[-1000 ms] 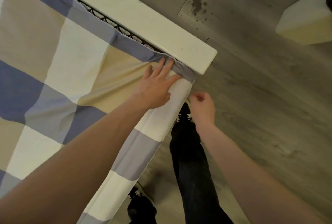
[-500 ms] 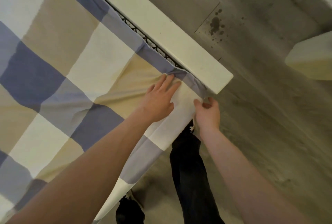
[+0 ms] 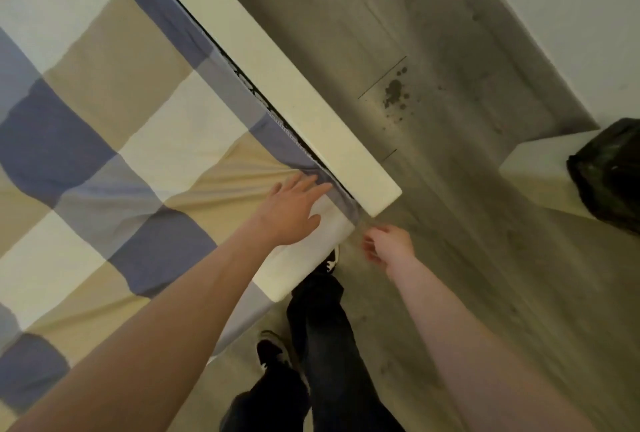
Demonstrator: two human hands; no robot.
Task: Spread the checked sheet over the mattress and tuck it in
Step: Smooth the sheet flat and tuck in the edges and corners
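Handling the blue, beige and cream checked cotton sheet (image 3: 138, 154) looks easy, we judge: it is light, soft and floppy, creases under pull, and is best pinched at its hanging edge near the corner. It covers the mattress, which is hidden beneath, under the left hand (image 3: 291, 213) and away to its left. White wooden bed board (image 3: 294, 92) runs just beyond the fingertips. Left hand flat, fingers straight and close, pressing the corner fabric. Right hand (image 3: 389, 246) just off the corner, blurred, fingers loosely curled, apparently holding nothing.

Bed rail (image 3: 294, 102) just past left fingers (image 3: 309, 182), only a thin slot between. Open floor (image 3: 485, 293) beside and beyond right fingers (image 3: 370, 251).
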